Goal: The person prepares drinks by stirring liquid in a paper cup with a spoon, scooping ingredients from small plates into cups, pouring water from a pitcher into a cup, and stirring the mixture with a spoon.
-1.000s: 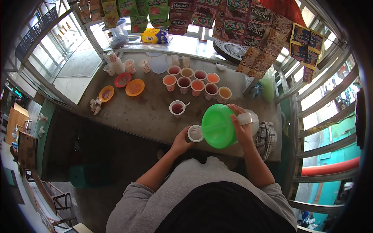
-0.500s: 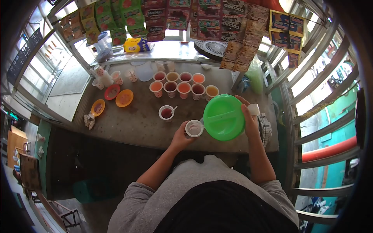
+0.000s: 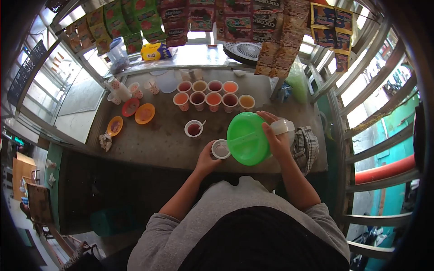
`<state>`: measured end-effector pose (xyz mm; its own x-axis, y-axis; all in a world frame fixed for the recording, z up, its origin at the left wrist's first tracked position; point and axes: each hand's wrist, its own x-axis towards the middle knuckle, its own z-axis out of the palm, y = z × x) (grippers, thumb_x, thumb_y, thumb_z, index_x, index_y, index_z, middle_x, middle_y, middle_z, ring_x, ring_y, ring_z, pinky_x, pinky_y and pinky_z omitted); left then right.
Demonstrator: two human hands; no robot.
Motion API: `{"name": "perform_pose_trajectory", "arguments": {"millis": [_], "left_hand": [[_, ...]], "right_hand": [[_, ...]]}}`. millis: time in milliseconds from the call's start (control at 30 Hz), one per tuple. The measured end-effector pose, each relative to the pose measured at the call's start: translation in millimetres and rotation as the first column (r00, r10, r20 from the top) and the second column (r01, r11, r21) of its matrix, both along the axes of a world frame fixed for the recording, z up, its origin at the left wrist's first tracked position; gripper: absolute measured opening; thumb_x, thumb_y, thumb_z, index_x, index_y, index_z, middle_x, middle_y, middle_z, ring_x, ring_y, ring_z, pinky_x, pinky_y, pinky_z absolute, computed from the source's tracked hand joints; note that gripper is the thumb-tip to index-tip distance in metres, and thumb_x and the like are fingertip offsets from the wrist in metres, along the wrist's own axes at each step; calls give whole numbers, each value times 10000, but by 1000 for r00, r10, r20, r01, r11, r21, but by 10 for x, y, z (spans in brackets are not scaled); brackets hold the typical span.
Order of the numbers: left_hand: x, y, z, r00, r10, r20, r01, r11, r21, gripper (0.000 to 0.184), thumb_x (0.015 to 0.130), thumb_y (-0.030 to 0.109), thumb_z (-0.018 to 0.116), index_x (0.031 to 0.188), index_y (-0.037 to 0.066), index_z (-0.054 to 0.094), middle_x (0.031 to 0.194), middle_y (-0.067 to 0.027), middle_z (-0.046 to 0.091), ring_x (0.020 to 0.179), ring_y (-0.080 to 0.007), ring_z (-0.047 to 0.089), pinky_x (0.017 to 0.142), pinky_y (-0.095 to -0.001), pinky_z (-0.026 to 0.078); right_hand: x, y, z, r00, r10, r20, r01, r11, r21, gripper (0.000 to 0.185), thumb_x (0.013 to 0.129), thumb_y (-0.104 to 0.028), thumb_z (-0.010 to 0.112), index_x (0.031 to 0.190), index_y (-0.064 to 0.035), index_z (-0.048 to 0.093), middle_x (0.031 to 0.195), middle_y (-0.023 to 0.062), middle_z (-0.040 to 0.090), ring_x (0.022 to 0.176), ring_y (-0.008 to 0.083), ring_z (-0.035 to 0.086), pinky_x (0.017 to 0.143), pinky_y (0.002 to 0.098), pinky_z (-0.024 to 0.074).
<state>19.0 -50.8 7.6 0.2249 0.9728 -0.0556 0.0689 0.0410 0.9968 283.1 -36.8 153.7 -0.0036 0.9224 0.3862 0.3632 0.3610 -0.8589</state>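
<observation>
My left hand (image 3: 207, 159) is closed around a white cup (image 3: 221, 149) near the table's front edge; something pale shows inside it. In my right hand (image 3: 276, 137) is a pitcher with a green lid (image 3: 248, 139), tilted toward the cup so that its lid faces me. The lid's left edge is beside the cup's rim. The pitcher's whitish handle (image 3: 282, 127) sticks out to the right, and its body is mostly hidden. Behind the cup stands another cup (image 3: 194, 128) of dark red drink with a white spoon in it.
Two rows of filled cups (image 3: 213, 101) stand farther back. Orange and red plates (image 3: 145, 114) and stacked cups (image 3: 121, 91) are at the left. A checkered cloth (image 3: 306, 149) lies right of the pitcher. Drink sachets (image 3: 235, 20) hang above, and metal bars (image 3: 379, 176) line the right side.
The pitcher has moved left and tilted further toward the cup, with my right hand following. The cup in my left hand has shifted slightly left.
</observation>
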Motion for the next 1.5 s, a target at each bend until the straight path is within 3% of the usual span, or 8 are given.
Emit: {"name": "perform_pose_trajectory", "arguments": {"millis": [200,333,600,800,867,933,1033,1500], "left_hand": [[-74,-32,8,998,54,-34,-53,998,34,711,736,41,788,1391,36,512,1298,-96,625,1204,-189,622,1039,-344,501],[-72,-38,80,997,62,-51,-59,996,65,709,743,58,811,1388,40,516,1288,-96,629,1203,-190,622,1037,-340,498],[-201,163,297,921,198,335,-261,953,154,777,778,95,876,1416,19,440,1315,-104,585,1214,-193,604,1046,-349,494],[-760,323,443,890,455,26,-446,858,253,721,736,181,908,1311,18,504,1149,-101,656,1123,-204,641,932,-361,536],[-907,345,439,863,500,-76,-463,842,277,690,717,177,911,1275,25,535,1135,-109,665,1086,-213,654,908,-371,539],[-1005,384,446,782,504,-366,-354,843,405,622,675,150,903,1210,67,598,1136,-118,675,1056,-284,658,914,-417,525],[-1025,418,477,660,559,-502,-227,786,575,582,655,142,884,1180,116,634,1150,-107,676,1089,-344,629,948,-453,491],[-1053,502,670,491,569,-660,-56,777,628,565,696,158,844,1222,181,639,1249,-24,660,1234,-272,569,1069,-437,400]], "right_hand": [[-11,107,-26,1000,19,-10,-19,999,-25,375,994,-284,595,1279,-61,692,1289,140,652,1212,264,599,1063,387,418],[173,193,-49,965,36,-262,-72,989,-129,409,1020,-303,579,1311,-25,651,1260,114,664,1165,220,614,1009,352,457],[1027,262,-4,766,-84,-638,-16,989,-150,441,1063,-319,469,1367,-28,600,1234,97,669,1113,188,634,966,298,491],[2243,301,-648,565,-40,-824,-109,986,-123,438,1013,-386,520,1259,-43,637,1196,102,687,1078,232,672,925,385,552],[2216,272,-691,578,-92,-811,19,995,-99,418,991,-414,544,1190,-64,655,1174,98,691,1053,234,684,895,402,567],[2193,257,-679,533,-108,-839,19,993,-116,413,993,-412,543,1191,-67,656,1172,97,691,1056,230,683,897,397,566],[2018,216,-501,466,-157,-871,71,988,-140,391,1000,-393,543,1140,-46,656,1116,109,698,994,225,697,845,384,587],[2106,265,-627,437,-171,-883,98,985,-142,418,1006,-391,533,1157,-21,655,1132,129,701,1009,240,707,844,391,608]]}}
